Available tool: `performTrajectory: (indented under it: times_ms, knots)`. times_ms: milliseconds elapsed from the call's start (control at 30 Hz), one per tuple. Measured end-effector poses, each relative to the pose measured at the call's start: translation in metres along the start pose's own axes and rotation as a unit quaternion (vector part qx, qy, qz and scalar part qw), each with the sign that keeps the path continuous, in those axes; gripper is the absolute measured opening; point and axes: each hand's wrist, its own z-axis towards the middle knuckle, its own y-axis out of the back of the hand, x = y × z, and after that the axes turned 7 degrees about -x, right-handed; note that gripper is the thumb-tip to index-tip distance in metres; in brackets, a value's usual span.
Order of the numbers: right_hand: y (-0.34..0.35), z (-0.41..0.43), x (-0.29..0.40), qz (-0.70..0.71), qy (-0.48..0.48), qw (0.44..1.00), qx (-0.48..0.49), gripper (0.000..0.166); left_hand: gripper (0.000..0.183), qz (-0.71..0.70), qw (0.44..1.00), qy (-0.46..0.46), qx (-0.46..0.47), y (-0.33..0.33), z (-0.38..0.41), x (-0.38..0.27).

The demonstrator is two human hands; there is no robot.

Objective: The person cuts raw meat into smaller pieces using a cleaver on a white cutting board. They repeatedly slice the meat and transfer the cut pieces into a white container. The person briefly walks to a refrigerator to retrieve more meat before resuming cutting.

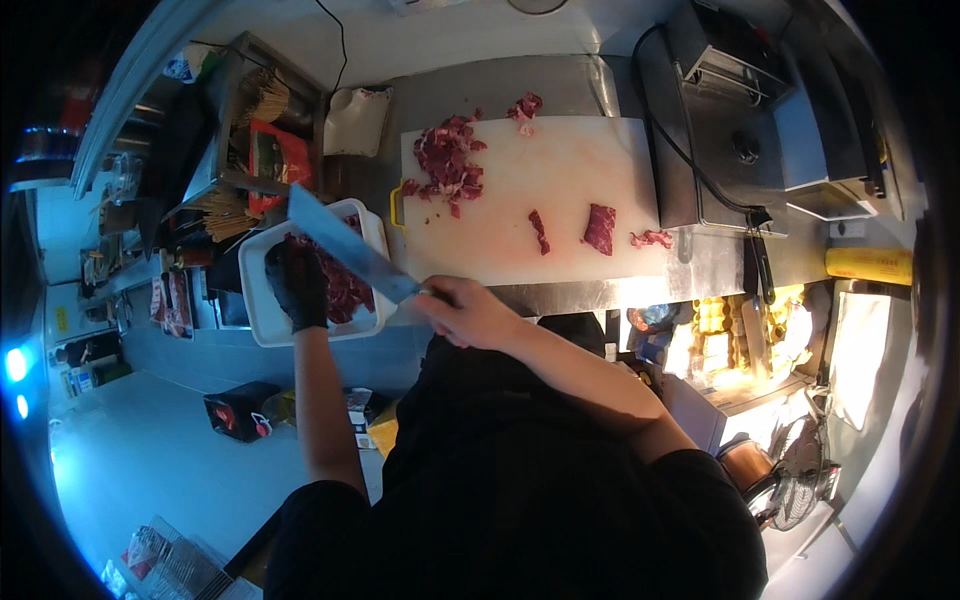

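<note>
My right hand (469,311) grips the handle of a broad-bladed kitchen knife (349,247), its blade slanting up and left above a white plastic tub (259,319). Inside the tub lie pieces of raw red meat (345,292). My left hand (298,281), in a black glove, reaches into the tub beside this meat; whether its fingers hold any is hidden. On a white cutting board (495,240) sit a heap of cut meat (448,157), a thin strip (539,232), a thicker block (600,229) and some trimmings (651,239).
More scraps (525,109) rest at the board's far edge, which bears a yellow handle (397,207) on its left. A white plastic jug (358,121) and a rack holding wooden skewers (262,97) stand left. To the right is a steel appliance (720,142) with a black cable (675,142).
</note>
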Motion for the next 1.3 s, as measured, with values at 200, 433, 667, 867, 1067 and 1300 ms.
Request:
performTrajectory:
  times_ms: [200,433,667,867,1067,1300]
  knots:
    - [0.089,-0.051,-0.085,-0.27,0.069,0.895,-0.348,0.034,0.033,-0.005,0.996,-0.083,0.019,-0.087,-0.036,-0.035]
    - [0.115,-0.076,-0.152,-0.217,-0.014,0.84,-0.497,0.036,0.018,-0.376,0.879,-0.244,0.162,-0.158,-0.061,-0.272]
    - [0.105,-0.089,-0.152,-0.135,-0.071,0.853,-0.5,0.037,0.034,-0.358,0.886,-0.239,0.175,-0.176,-0.065,-0.295]
    - [0.094,-0.088,-0.148,-0.232,0.016,0.841,-0.488,0.035,0.034,-0.353,0.873,-0.274,0.197,-0.188,-0.062,-0.273]
    - [0.089,-0.084,-0.142,-0.263,-0.012,0.847,-0.461,0.035,0.032,-0.352,0.857,-0.315,0.205,-0.194,-0.059,-0.279]
    - [0.089,-0.084,-0.141,-0.293,-0.003,0.835,-0.467,0.035,0.025,-0.331,0.852,-0.357,0.193,-0.195,-0.06,-0.28]
